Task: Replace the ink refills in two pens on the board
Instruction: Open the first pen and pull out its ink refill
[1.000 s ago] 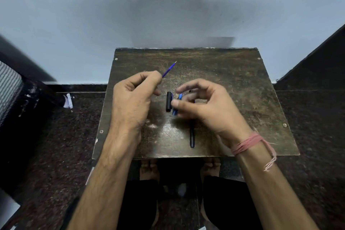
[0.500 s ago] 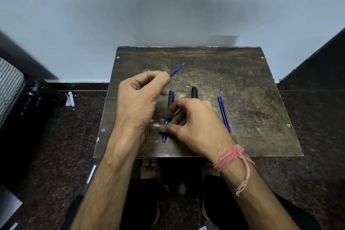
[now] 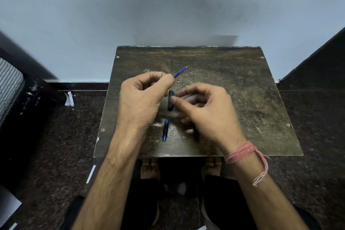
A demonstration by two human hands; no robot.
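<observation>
A worn brown board (image 3: 242, 84) lies in front of me. My left hand (image 3: 141, 99) is closed around a thin blue ink refill (image 3: 180, 72), whose tip pokes out up and to the right. My right hand (image 3: 203, 110) pinches a short black pen piece (image 3: 170, 100), held upright just above the middle of the board. A short blue pen section (image 3: 165, 130) lies on the board below the two hands. My right hand hides whatever lies under it, including the other pen and the spare refills.
The board rests on a dark speckled floor (image 3: 65, 136) against a pale wall. White paper scraps (image 3: 69, 99) lie on the floor at the left, and a white strip (image 3: 91, 174) lies near the board's front left corner. My bare feet (image 3: 149, 168) show under the front edge.
My right hand set the blue pen section down near the front of the board, then rose to the middle with a black pen piece. It now covers the spare refills. My left hand barely moved.
</observation>
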